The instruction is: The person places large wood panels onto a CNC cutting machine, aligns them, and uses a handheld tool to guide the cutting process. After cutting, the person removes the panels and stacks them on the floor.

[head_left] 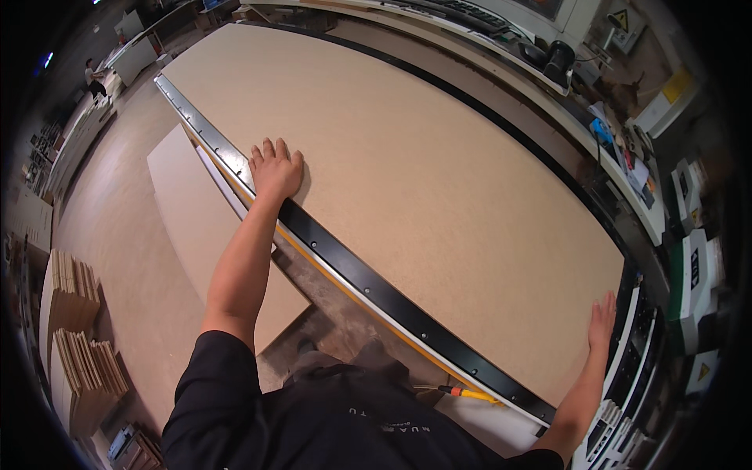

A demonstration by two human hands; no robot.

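The tan board (407,180) lies flat on the black-edged surface (390,304), presumably so its whole face is supported. The left grip (276,171) rests unclenched, fingers spread, by the near edge; the right grip (601,321) lies flat and empty at the right end — a wide spacing that likely steadies the board evenly.

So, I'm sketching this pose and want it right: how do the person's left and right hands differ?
The left hand has its fingers spread; the right hand has them closer together. The left hand is at the near long edge of the large tan board, the right hand by its right end. Both are bare, fingers pointing away from the body.
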